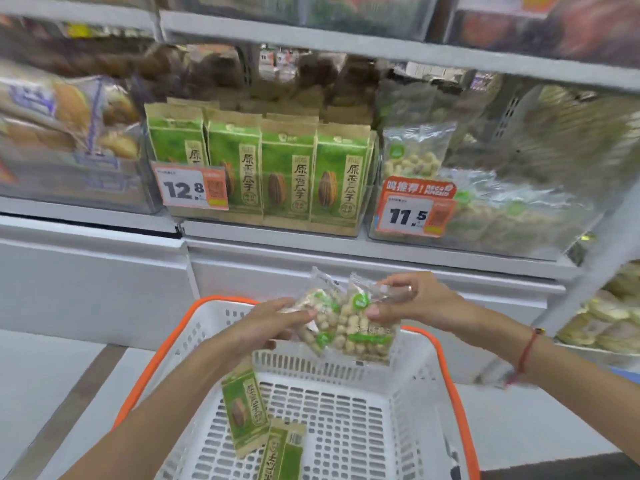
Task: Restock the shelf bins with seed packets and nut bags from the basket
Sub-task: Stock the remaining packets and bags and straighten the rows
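Above the white basket (346, 368) with its orange rim, both hands hold clear nut bags (349, 327) with green labels. My left hand (273, 323) grips the left side of the bundle, and my right hand (412, 299) pinches the top right corner. Two green seed packets (242, 414) lie in the basket's left part. On the shelf ahead, a clear bin holds a row of matching seed packets (287, 174) behind a 12.8 price tag (190, 188). To its right, a bin of nut bags (502, 216) carries an 11.5 tag (412, 213).
Bagged bread-like goods (65, 123) fill the bin at the left. More packaged goods sit on a lower shelf at the far right (606, 323). A grey shelf board (346, 43) runs overhead, and a white base panel (104, 271) stands below the bins.
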`<state>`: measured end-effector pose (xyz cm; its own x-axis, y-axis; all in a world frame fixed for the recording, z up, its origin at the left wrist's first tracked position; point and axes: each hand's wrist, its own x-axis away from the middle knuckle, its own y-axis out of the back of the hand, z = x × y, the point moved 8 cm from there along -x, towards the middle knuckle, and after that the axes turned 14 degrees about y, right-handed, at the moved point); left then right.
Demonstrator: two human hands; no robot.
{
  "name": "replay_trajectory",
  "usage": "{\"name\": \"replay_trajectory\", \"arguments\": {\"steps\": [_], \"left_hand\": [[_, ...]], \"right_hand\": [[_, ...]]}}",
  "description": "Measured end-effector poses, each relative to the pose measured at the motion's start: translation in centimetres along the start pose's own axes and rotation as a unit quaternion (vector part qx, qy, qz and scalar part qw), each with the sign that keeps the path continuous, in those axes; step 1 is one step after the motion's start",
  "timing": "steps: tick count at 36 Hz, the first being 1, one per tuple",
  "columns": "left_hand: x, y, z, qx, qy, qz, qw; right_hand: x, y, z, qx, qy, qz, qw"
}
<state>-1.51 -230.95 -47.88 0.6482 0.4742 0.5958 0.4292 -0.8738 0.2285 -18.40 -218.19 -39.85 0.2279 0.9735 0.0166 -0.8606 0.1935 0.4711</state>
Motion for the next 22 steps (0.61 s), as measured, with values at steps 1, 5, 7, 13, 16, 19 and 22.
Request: {"name": "replay_trajectory", "arguments": {"steps": [1,5,7,13,16,19,22], "left_hand": [[0.2,0.0,-0.8,-0.02,0.0,0.009,1.0],[1.5,0.4,-4.4,-0.112,0.009,0.0,0.994],[2.1,0.3,-6.2,-0.169,0.008,-0.014,0.986],[3.4,-1.6,-10.7,-0.061,-0.059,0.009,0.996],[3.4,-2.8,-12.2,0.092,-0.064,0.077,0.991],[3.8,-3.3,-13.9,0.219,-0.075,0.129,0.964],[4.1,-4.2,-15.7,0.223,-0.115,0.144,0.957]], "right_hand": [[0.1,1.0,1.1,0.029,0.021,-0.007,0.999],[0.8,2.6,5.0,0.131,0.06,0.052,0.988],[1.1,2.5,6.2,0.154,0.074,0.083,0.982],[1.0,3.8,6.9,0.093,0.103,-0.003,0.99],[1.2,5.6,7.6,0.064,0.13,-0.098,0.985],[1.7,7.4,8.3,0.029,0.159,-0.167,0.973],[2.4,9.4,8.8,-0.025,0.171,-0.231,0.958]]}}
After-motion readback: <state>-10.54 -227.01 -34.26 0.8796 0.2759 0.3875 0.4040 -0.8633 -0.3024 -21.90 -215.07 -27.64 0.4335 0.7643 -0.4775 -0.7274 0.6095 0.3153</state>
